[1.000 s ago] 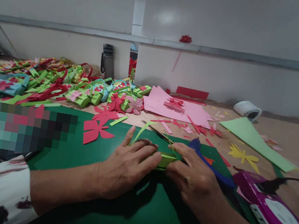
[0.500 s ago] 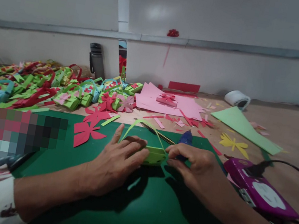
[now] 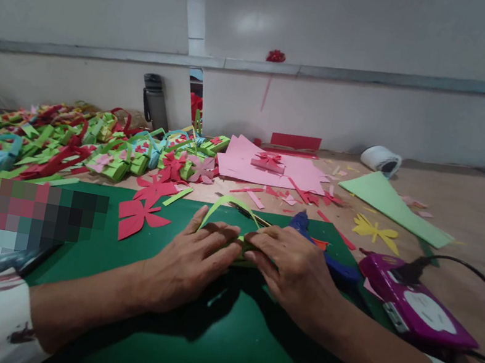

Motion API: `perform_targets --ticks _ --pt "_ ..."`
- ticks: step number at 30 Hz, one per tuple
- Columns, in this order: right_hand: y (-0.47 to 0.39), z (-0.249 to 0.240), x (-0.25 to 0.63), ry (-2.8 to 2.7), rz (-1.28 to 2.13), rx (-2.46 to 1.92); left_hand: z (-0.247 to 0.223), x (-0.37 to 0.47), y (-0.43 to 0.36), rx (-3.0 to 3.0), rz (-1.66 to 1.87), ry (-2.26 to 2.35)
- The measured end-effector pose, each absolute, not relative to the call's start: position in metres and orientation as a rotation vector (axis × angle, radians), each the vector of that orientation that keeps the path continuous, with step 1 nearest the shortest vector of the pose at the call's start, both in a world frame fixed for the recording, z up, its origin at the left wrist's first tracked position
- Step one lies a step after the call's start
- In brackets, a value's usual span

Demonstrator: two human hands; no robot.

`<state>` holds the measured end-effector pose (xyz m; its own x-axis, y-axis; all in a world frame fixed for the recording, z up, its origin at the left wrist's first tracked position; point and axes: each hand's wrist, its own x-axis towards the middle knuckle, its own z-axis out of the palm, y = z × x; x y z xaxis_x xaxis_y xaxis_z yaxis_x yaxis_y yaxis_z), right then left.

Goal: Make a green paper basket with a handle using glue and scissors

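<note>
A small light-green paper bag (image 3: 241, 261) sits low over the green mat (image 3: 212, 351), its thin strip handle (image 3: 220, 200) arching up behind my fingers. My left hand (image 3: 194, 257) is closed on the bag's left part, thumb raised off to the side. On its right part presses my right hand (image 3: 291, 265), fingers together along the top. Much of the bag is hidden under both hands. Just beyond my right hand lies a blue glue gun (image 3: 342, 271), partly covered by it. Red paper flowers (image 3: 141, 218) rest on the mat to the left.
Finished-looking paper bags (image 3: 107, 164) are heaped at the back left, near a grey bottle (image 3: 155, 102). Pink sheets (image 3: 231, 166), a green sheet (image 3: 393, 205) and a yellow cutout (image 3: 375, 231) lie behind. A purple power strip (image 3: 424, 310) with a cord stands right, a phone (image 3: 5, 262) left.
My right hand has moved left from the bag's right end onto its top, closer to my left hand. More of the blue glue gun shows. My left hand stays put.
</note>
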<state>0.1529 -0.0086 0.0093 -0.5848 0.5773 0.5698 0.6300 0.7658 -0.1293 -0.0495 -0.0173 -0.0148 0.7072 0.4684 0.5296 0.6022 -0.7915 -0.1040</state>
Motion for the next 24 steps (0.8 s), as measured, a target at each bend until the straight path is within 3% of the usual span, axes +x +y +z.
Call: perform_targets --ticks 7,11,15,20,24 --pt "-0.008 0.010 0.149 -2.359 -0.180 -0.907 0.011 -0.062 -0.030 -2.624 -0.870 -0.673" --pt "-0.006 0.008 0.150 -2.342 -0.175 -0.876 0.021 -0.079 -0.031 -2.396 -1.306 -1.235" --pt "-0.006 0.006 0.149 -2.329 -0.201 -0.847 0.016 -0.079 -0.025 -2.708 -1.363 -1.837" --pt "-0.006 0.004 0.149 -2.322 -0.219 -0.825 0.010 -0.065 -0.022 -2.914 -1.369 -2.038" --pt "-0.006 0.003 0.149 -2.323 -0.223 -0.814 0.006 -0.064 -0.021 -2.847 -1.397 -1.947"
